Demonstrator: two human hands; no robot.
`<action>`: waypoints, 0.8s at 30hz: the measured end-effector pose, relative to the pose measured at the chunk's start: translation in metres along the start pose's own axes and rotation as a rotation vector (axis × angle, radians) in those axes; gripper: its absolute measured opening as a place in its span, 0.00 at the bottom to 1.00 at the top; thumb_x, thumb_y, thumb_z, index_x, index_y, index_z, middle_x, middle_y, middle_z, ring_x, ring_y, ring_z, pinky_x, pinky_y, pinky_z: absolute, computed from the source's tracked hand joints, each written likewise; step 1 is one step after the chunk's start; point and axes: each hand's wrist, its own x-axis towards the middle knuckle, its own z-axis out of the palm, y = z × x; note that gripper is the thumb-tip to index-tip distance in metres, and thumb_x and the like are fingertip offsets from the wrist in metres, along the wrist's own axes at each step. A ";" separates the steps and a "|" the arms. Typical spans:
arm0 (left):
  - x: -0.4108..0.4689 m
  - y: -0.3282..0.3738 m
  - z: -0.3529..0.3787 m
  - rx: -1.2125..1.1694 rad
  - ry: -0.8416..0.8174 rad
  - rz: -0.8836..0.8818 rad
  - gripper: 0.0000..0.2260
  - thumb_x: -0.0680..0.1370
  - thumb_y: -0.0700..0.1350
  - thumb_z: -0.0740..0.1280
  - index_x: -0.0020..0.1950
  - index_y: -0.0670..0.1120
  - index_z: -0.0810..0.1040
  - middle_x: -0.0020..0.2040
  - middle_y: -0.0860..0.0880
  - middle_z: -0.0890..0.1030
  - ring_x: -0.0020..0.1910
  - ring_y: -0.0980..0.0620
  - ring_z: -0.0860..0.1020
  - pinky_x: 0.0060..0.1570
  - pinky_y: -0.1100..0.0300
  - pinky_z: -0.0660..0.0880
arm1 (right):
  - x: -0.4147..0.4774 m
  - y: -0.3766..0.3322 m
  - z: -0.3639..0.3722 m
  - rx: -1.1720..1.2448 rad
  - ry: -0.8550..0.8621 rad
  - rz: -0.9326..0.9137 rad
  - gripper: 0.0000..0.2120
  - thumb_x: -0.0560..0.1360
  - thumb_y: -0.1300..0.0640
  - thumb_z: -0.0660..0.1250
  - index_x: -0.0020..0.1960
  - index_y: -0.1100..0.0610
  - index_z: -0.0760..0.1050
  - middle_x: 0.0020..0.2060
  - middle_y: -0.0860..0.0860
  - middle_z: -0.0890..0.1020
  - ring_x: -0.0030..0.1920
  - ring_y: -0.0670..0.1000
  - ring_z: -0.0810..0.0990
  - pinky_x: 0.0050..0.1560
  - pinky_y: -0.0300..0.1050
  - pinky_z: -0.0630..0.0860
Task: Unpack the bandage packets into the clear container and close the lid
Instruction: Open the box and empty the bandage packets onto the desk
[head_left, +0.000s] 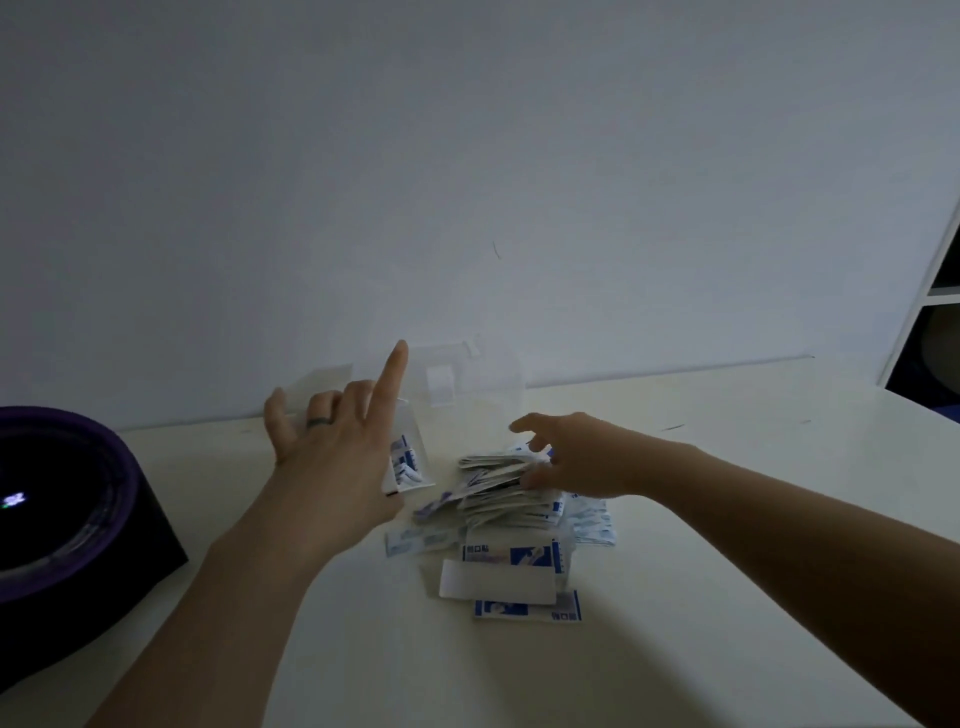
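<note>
Both bare forearms reach from the near edge across the white table (727, 519) toward the middle of it. The left hand (332, 452) is raised with its back to the camera. Its index finger (396, 371) points straight up, the little finger is spread to the left, and the middle and ring fingers are bent, the ring finger wearing a dark ring (316, 422). The thumb is hidden behind the palm, so it cannot be told whether this hand holds anything. It stands directly in front of the clear container (467, 395), covering the container's left part.

The container sits toward the far side of the table, close to the wall (467, 156), with its lid (441, 382) raised. A few blue-and-white packets stand inside it, just right of the left hand.

The right hand (576, 460) comes in low from the right, palm down. Its fingers (532, 480) are loosely bent and touch the right end of the heap of bandage packets (493, 493). The thumb is spread above the heap and apart from it, so nothing is plainly gripped.

The heap lies on the table just near of the container, and loose packets trail toward the near side. A plain white strip (496, 582) lies across them.

A dark purple round object (67, 519) sits at the left edge, and a white shelf (937, 291) stands at the far right.
</note>
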 end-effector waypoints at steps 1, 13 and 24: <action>0.000 0.001 0.000 -0.007 0.009 -0.001 0.58 0.68 0.63 0.69 0.61 0.54 0.15 0.70 0.52 0.59 0.67 0.49 0.63 0.69 0.39 0.47 | -0.001 0.001 -0.002 -0.033 0.009 0.000 0.29 0.75 0.46 0.67 0.72 0.49 0.62 0.65 0.50 0.74 0.61 0.50 0.75 0.60 0.43 0.70; 0.002 0.025 -0.015 -0.238 0.247 0.146 0.61 0.65 0.55 0.76 0.64 0.59 0.20 0.71 0.52 0.63 0.70 0.49 0.63 0.70 0.41 0.39 | -0.027 -0.072 -0.027 -0.147 0.352 -0.537 0.17 0.77 0.55 0.65 0.65 0.52 0.73 0.61 0.48 0.78 0.53 0.46 0.77 0.54 0.33 0.70; 0.002 0.033 -0.001 -0.120 0.491 0.326 0.65 0.55 0.41 0.79 0.75 0.50 0.33 0.62 0.49 0.68 0.46 0.43 0.81 0.67 0.39 0.44 | -0.025 -0.076 -0.041 -0.100 0.148 -0.441 0.12 0.77 0.56 0.64 0.58 0.60 0.77 0.52 0.51 0.78 0.43 0.43 0.70 0.45 0.25 0.67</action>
